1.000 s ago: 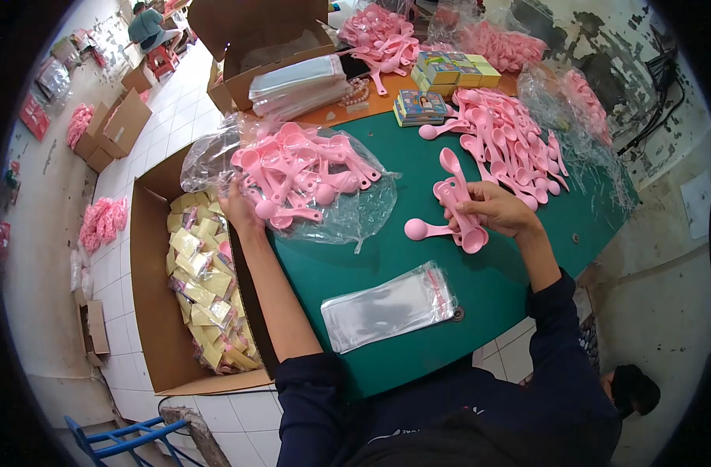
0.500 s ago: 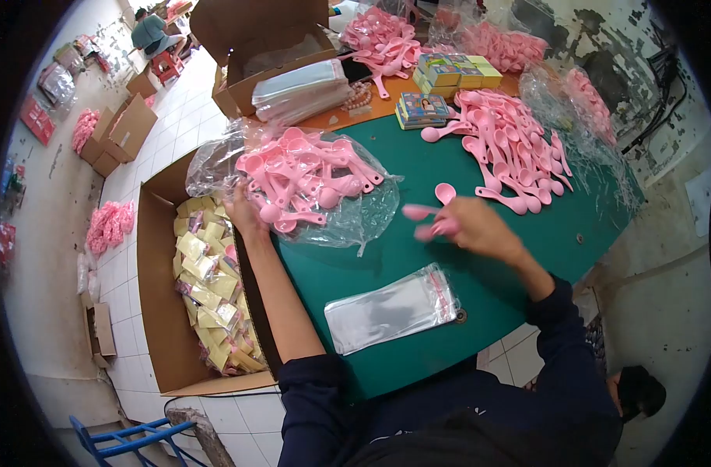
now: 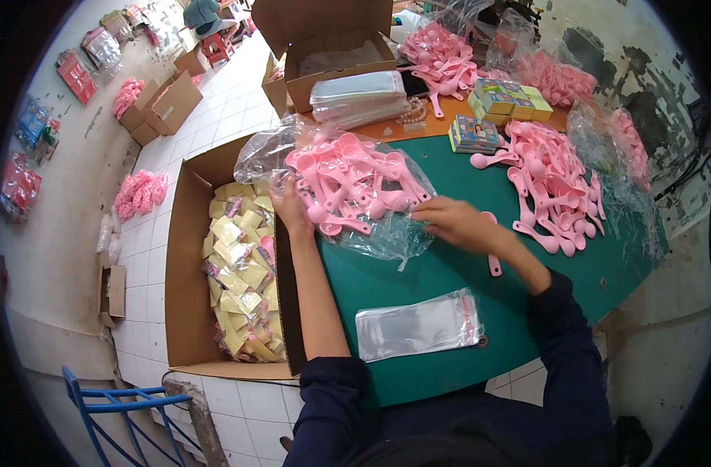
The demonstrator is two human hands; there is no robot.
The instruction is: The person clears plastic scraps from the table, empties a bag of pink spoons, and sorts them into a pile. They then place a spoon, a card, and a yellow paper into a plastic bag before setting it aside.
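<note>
A clear plastic bag [image 3: 254, 167] lies spread on the green table, with a heap of pink measuring spoons [image 3: 348, 183] on it. My left hand [image 3: 291, 208] grips the bag's left side, its fingertips partly hidden by plastic and spoons. At the heap's right edge is my right hand [image 3: 457, 224], fingers bent and pressed together by the spoon handles; what they pinch is hidden. One loose pink spoon [image 3: 494, 265] lies partly beneath my right wrist. Nearer to me rests a stack of clear flat bags [image 3: 418, 327].
A deep cardboard box [image 3: 186, 257] of small packed items stands left of the table. Another spoon pile [image 3: 554, 175] and card stacks [image 3: 474, 134] lie at right. Behind are an open carton [image 3: 336, 70] and bagged spoons [image 3: 558, 78]. A seated person [image 3: 204, 17] is far back.
The view has shifted, moving everything rightward in the picture. My right hand has moved left to the heap's edge; the pink spoons it held no longer show in it. My left hand keeps its hold.
</note>
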